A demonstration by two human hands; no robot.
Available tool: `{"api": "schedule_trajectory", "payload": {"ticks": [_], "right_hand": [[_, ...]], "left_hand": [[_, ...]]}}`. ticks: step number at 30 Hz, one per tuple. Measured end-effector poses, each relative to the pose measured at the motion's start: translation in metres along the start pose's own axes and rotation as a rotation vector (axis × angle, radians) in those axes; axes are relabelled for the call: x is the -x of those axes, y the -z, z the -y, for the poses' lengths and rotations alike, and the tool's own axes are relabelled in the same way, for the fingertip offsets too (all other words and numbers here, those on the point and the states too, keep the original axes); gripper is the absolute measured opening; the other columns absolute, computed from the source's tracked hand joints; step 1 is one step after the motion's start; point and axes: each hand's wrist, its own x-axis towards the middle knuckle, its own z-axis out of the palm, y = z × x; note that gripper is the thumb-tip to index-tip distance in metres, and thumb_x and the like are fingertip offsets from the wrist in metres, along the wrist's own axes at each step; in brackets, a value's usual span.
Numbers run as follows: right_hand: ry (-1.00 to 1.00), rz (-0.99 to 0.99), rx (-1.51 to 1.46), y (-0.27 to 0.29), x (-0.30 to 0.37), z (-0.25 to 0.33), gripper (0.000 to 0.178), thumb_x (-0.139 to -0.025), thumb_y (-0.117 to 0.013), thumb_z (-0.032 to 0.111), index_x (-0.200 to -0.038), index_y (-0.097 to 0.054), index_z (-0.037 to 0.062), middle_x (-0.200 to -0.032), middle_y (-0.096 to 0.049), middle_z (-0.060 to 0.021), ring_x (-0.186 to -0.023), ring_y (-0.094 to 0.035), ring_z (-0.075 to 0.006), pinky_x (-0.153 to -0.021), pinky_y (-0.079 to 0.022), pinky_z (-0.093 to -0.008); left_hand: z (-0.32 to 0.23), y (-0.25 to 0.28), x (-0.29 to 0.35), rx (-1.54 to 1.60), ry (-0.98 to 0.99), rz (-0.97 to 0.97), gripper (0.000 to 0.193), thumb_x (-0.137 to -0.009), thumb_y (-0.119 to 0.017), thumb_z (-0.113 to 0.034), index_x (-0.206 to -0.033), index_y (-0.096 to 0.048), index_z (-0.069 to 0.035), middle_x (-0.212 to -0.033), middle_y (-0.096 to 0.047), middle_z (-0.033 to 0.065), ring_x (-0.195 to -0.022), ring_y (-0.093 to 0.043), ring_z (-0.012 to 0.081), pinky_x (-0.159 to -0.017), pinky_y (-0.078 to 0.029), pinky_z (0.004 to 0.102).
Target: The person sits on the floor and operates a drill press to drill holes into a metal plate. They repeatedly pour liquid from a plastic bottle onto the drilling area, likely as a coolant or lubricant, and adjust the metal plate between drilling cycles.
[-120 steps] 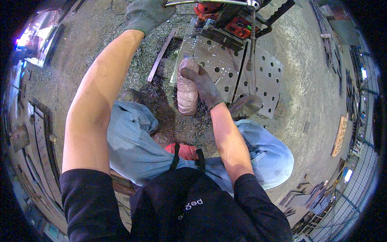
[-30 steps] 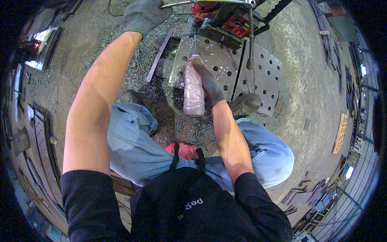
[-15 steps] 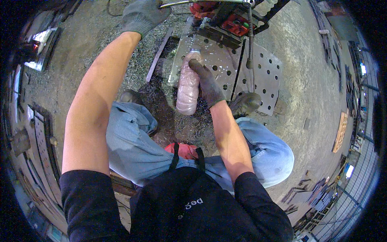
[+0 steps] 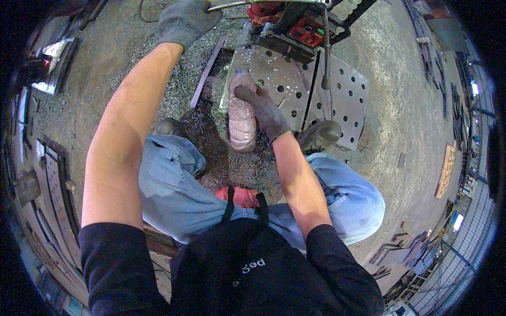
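My right hand, in a dark grey knit glove, is wrapped round a clear plastic bottle of cloudy pinkish liquid. The bottle's neck points away from me, over the near left edge of a perforated steel plate. Far to the left, my gloved left hand is closed round the end of a metal lever. That lever runs right toward a red and black drilling machine, which stands on the plate and is cut off by the top of the picture.
Metal shavings litter the floor around the plate. A narrow metal strip lies left of it. A second perforated plate adjoins on the right, near my right shoe. A wooden piece lies far right.
My right hand has shifted slightly left and a little nearer with the bottle, which now stands straighter in the picture. My left hand stays on the lever.
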Motion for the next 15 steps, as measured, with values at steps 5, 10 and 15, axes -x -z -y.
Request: {"api": "schedule_trajectory", "payload": {"ticks": [5,10,15], "right_hand": [[0.000,0.003,0.009,-0.003,0.003,0.008,0.074,-0.089,-0.078,0.039,-0.142,-0.050,-0.0050,-0.127,-0.066,-0.0149,-0.107,-0.067,-0.0231,-0.094,-0.055,-0.0369],[-0.026,-0.028,0.044,-0.005,0.009,0.014,0.075,-0.089,-0.076,0.043,-0.141,-0.051,-0.0054,-0.127,-0.066,-0.0150,-0.107,-0.067,-0.0229,-0.092,-0.055,-0.0367],[-0.016,-0.016,-0.012,0.005,-0.006,-0.003,0.064,-0.092,-0.072,0.043,-0.135,-0.056,-0.0016,-0.116,-0.068,-0.0122,-0.095,-0.069,-0.0219,-0.084,-0.058,-0.0367]], "left_hand": [[0.005,-0.003,-0.004,-0.003,-0.021,-0.019,0.040,-0.083,-0.065,-0.049,-0.096,-0.079,-0.014,-0.093,-0.075,0.0181,-0.089,-0.073,0.0381,-0.077,-0.057,0.0507],[0.006,-0.008,-0.004,0.001,-0.042,-0.039,0.039,-0.083,-0.066,-0.049,-0.094,-0.079,-0.014,-0.091,-0.074,0.0183,-0.087,-0.073,0.0383,-0.076,-0.057,0.0506],[0.006,-0.009,-0.004,0.017,-0.038,-0.062,0.039,-0.082,-0.066,-0.049,-0.092,-0.079,-0.014,-0.090,-0.074,0.0178,-0.087,-0.073,0.0382,-0.075,-0.057,0.0509]]}}
